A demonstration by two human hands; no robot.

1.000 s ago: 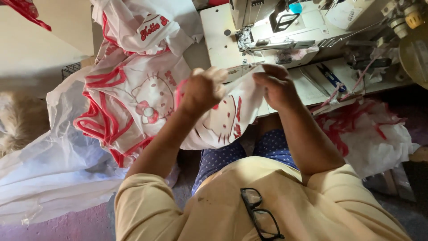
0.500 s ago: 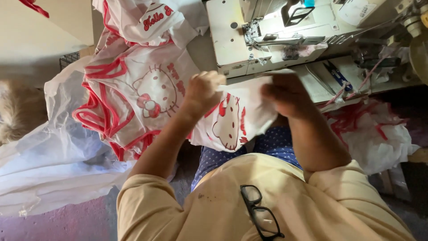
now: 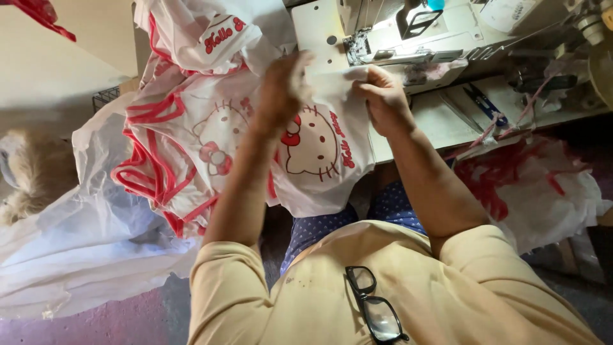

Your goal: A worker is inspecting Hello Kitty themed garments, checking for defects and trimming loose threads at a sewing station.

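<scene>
A white printed garment is pinched at its top edge by both the left hand and right hand, grips closed, just before the sewing machine, evidently being aligned; feeding likely needs a flat edge.

A white sewing machine is seen at the top of the view, taken here as the landmark. Below and to its right, small blue-handled snips are laid on the pale table. Further below and right, a crumpled white and red plastic sheet is spread. Far to its lower left, a large clear plastic bag is heaped. Well below it, 1 pair of black-framed glasses is hung on a yellow shirt.
</scene>
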